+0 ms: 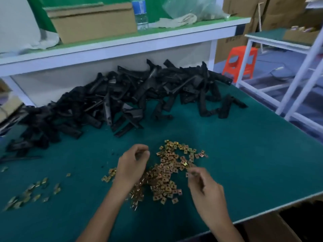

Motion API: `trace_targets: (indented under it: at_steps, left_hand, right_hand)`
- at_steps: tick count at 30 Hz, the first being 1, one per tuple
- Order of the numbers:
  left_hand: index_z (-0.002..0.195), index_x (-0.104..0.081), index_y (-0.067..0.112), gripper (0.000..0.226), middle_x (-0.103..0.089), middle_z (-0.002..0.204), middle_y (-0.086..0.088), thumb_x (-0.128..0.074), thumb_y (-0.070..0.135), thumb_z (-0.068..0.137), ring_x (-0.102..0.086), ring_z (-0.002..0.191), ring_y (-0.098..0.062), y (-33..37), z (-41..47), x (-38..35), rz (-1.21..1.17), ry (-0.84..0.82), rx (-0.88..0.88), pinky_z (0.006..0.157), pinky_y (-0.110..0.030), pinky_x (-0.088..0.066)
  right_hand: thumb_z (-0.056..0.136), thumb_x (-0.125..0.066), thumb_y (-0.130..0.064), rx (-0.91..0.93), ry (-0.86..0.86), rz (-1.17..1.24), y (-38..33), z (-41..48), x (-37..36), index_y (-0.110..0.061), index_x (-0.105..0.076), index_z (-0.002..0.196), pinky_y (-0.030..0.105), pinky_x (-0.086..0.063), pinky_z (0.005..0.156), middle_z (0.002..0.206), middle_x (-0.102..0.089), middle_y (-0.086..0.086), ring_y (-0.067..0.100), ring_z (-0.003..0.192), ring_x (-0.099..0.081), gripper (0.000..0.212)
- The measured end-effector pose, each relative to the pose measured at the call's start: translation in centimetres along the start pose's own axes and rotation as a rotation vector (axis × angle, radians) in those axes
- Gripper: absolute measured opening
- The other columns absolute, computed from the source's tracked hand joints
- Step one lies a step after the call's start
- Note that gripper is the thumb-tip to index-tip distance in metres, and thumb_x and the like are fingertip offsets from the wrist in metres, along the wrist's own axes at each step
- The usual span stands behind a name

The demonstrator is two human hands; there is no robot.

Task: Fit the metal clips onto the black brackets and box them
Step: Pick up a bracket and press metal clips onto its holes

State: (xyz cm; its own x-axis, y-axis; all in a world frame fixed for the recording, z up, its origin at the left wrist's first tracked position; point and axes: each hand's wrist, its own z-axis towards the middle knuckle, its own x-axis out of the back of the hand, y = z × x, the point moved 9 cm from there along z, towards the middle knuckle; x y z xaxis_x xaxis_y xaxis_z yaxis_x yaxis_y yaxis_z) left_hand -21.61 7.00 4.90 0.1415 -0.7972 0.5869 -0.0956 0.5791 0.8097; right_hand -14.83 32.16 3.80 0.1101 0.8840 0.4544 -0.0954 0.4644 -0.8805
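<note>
1. A person's left hand (133, 163) hangs low over the table (244, 154), fingers curled in toward the thumb. Motion blur hides whether anything sits between them.
2. The right hand (204, 187), just to the right of the left, pinches a lone clip (188, 174) between thumb and fingertips. Its other fingers are loosely bent.
3. The metal clips (167, 173), gold-coloured and square, lie in a loose heap between and under the two hands, spreading on past the fingertips of both.
4. A smaller scatter of clips (33, 193) lies well to the left of the left hand, apart from the heap.
5. The black brackets (122, 102) are piled in a long tangle beyond both hands, along the far side of the table below a white-framed shelf (122, 44).
6. On that shelf, above the brackets, stand a cardboard box (92, 21) and, just to its right, a water bottle (140, 13).
7. Far beyond the right hand and off the table stands an orange stool (239, 62).
8. A brown carton (267, 227) shows below the table's near edge, to the right of the right forearm.
</note>
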Motion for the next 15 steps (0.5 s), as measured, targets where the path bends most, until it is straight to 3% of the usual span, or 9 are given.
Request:
trace_targets:
  at_steps: [3, 5, 8, 10, 12, 15]
  left_hand:
    - [0.110, -0.066, 0.027, 0.020, -0.068, 0.100, 0.011, -0.061, 0.042, 0.099, -0.067, 0.090, -0.011, -1.7, 3.7, 1.0, -0.152, 0.084, 0.137, 0.081, -0.038, -0.057]
    - [0.104, -0.064, 0.020, 0.032, -0.072, 0.086, 0.001, -0.060, 0.051, 0.097, -0.071, 0.074, -0.018, -1.9, 6.3, 0.9, -0.136, 0.113, 0.195, 0.073, -0.045, -0.060]
    - [0.087, -0.064, 0.007, 0.056, -0.073, 0.072, -0.010, -0.059, 0.063, 0.093, -0.072, 0.062, -0.023, -1.4, 9.9, 0.2, -0.113, 0.141, 0.255, 0.064, -0.041, -0.063]
    - [0.079, -0.064, 0.006, 0.048, -0.072, 0.074, -0.014, -0.061, 0.050, 0.097, -0.070, 0.061, -0.026, -2.0, 11.9, -0.3, -0.280, 0.163, 0.345, 0.067, -0.043, -0.064]
    - [0.084, -0.060, 0.008, 0.027, -0.070, 0.078, -0.016, -0.059, 0.027, 0.103, -0.063, 0.059, -0.024, -2.9, 12.5, 0.0, -0.413, 0.216, 0.431, 0.067, -0.040, -0.063]
    - [0.077, -0.052, 0.019, 0.027, -0.068, 0.078, -0.013, -0.055, 0.018, 0.104, -0.060, 0.060, -0.019, -3.5, 11.1, 0.8, -0.462, 0.286, 0.415, 0.057, -0.032, -0.056]
  right_hand:
    - [0.098, -0.063, -0.027, -0.043, 0.035, 0.001, 0.9, 0.5, -0.3, -0.041, -0.060, 0.096, 0.018, -0.040, 0.053, 0.068, -0.061, -0.014, 0.006, 0.058, -0.057, 0.015]
    - [0.096, -0.065, -0.025, -0.042, 0.089, -0.003, 1.0, 0.6, 0.3, -0.040, -0.062, 0.089, 0.019, -0.042, 0.055, 0.066, -0.065, -0.009, 0.009, 0.058, -0.059, 0.016]
    - [0.093, -0.068, -0.021, -0.010, 0.098, -0.052, 0.7, 0.6, 0.1, -0.036, -0.064, 0.084, 0.019, -0.042, 0.053, 0.061, -0.062, -0.004, 0.012, 0.055, -0.057, 0.019]
    - [0.092, -0.069, -0.018, -0.020, 0.105, -0.041, 0.7, 0.7, 0.2, -0.034, -0.066, 0.083, 0.018, -0.042, 0.054, 0.058, -0.061, -0.003, 0.012, 0.056, -0.058, 0.018]
    - [0.092, -0.070, -0.016, -0.027, 0.115, -0.027, 0.9, 0.7, 0.5, -0.033, -0.067, 0.082, 0.015, -0.043, 0.055, 0.057, -0.061, -0.001, 0.012, 0.059, -0.059, 0.019]
    - [0.091, -0.071, -0.016, -0.021, 0.112, -0.022, 1.0, 0.7, 0.4, -0.033, -0.067, 0.081, 0.014, -0.044, 0.058, 0.057, -0.062, -0.001, 0.012, 0.062, -0.060, 0.020]
